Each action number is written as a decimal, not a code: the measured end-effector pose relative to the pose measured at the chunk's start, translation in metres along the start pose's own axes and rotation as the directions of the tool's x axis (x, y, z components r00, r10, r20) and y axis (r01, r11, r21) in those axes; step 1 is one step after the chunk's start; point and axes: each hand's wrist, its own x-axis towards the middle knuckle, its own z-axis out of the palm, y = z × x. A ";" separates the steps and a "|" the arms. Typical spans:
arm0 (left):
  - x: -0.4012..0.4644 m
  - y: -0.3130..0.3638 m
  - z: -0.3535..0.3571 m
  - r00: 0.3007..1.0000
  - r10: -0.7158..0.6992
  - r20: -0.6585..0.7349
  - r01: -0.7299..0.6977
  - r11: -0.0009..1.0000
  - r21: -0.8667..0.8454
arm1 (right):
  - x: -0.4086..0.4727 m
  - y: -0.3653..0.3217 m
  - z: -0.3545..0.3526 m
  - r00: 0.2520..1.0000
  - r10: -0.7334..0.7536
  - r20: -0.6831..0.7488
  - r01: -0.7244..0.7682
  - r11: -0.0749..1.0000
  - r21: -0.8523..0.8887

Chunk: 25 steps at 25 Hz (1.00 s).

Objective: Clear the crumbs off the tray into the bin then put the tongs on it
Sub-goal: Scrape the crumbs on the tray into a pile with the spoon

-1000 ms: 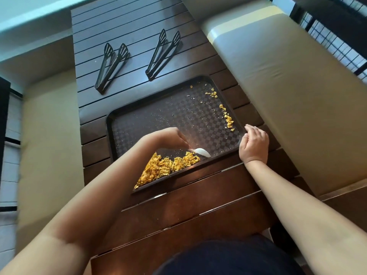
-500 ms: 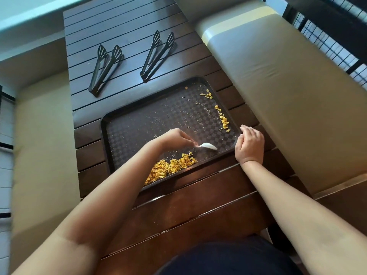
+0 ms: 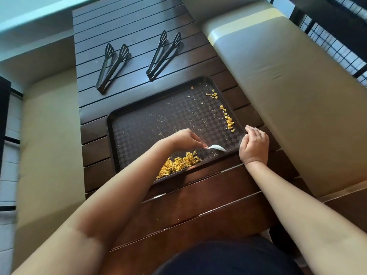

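A dark checkered tray [image 3: 139, 128] lies on the slatted wooden table. A heap of yellow crumbs [image 3: 178, 164] sits at its near edge, and a thinner line of crumbs [image 3: 228, 119] runs along its right side. My left hand [image 3: 186, 138] grips a white plastic spoon [image 3: 217, 147], its bowl on the tray near the right front corner. My right hand [image 3: 255, 144] holds the tray's near right corner. Two pairs of black tongs lie beyond the tray: one on the left [image 3: 112, 67], one on the right [image 3: 164, 54]. No bin is in view.
The dark wooden table [image 3: 198, 205] runs away from me between two beige cushioned benches, one on the left [image 3: 49, 135] and one on the right [image 3: 297, 96]. A black railing [image 3: 337, 42] stands at the far right.
My left hand has slid the spoon to the right, away from the crumb heap toward the tray's right front corner. My right hand has stayed on the corner.
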 end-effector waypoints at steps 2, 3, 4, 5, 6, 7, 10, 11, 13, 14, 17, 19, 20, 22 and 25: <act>-0.006 -0.007 -0.009 1.000 -0.010 -0.009 0.011 0.994 0.108 | 0.000 0.001 0.000 1.000 0.002 0.001 -0.002 1.000 0.002; -0.012 -0.012 -0.015 1.000 -0.018 -0.015 0.020 0.986 0.164 | 0.000 0.001 0.000 1.000 0.003 0.004 -0.003 1.000 0.004; -0.019 -0.018 -0.020 1.000 -0.022 -0.020 0.026 0.976 0.216 | 0.000 0.001 0.000 1.000 0.003 0.005 -0.003 1.000 0.006; -0.026 -0.025 -0.024 0.999 -0.033 -0.025 0.038 0.965 0.258 | 0.000 0.001 -0.001 1.000 0.004 0.008 -0.004 1.000 0.007; -0.036 -0.032 -0.028 0.998 -0.047 -0.029 0.054 0.955 0.291 | 0.000 0.001 -0.001 1.000 0.002 0.011 -0.002 1.000 0.006; -0.046 -0.039 -0.031 0.997 -0.066 -0.034 0.073 0.948 0.310 | 0.000 0.000 -0.001 1.000 0.002 0.015 -0.002 1.000 0.004; -0.075 -0.056 -0.031 0.992 -0.080 -0.097 0.103 0.958 0.266 | 0.000 0.000 -0.001 1.000 0.005 0.021 -0.005 1.000 0.003; -0.080 -0.058 -0.026 0.988 -0.066 -0.140 0.095 0.973 0.209 | 0.000 0.000 -0.001 1.000 0.004 0.023 -0.004 1.000 0.002; -0.082 -0.055 -0.009 0.971 -0.035 -0.238 0.059 0.994 0.093 | 0.000 0.000 -0.002 1.000 0.003 0.025 -0.003 1.000 0.002; -0.079 -0.050 0.001 0.959 -0.027 -0.281 0.049 0.996 0.072 | 0.000 0.000 -0.002 1.000 0.003 0.024 -0.003 1.000 0.003; -0.070 -0.040 0.023 0.930 -0.031 -0.367 0.069 0.994 0.090 | -0.001 -0.001 -0.003 1.000 -0.004 0.027 0.004 1.000 0.002; -0.071 -0.043 0.025 0.919 -0.058 -0.390 0.101 0.991 0.090 | -0.002 -0.002 -0.003 0.999 -0.001 0.033 0.001 1.000 0.002; -0.075 -0.048 0.023 0.916 -0.074 -0.394 0.122 0.988 0.098 | -0.002 -0.003 -0.003 1.000 0.001 0.029 -0.001 1.000 0.000; -0.085 -0.059 0.014 0.921 -0.109 -0.374 0.168 0.977 0.129 | -0.002 -0.003 -0.003 1.000 0.004 0.021 -0.004 1.000 0.006; -0.095 -0.070 0.000 0.936 -0.150 -0.318 0.175 0.983 0.050 | -0.002 -0.003 -0.003 1.000 0.003 0.015 -0.003 1.000 0.003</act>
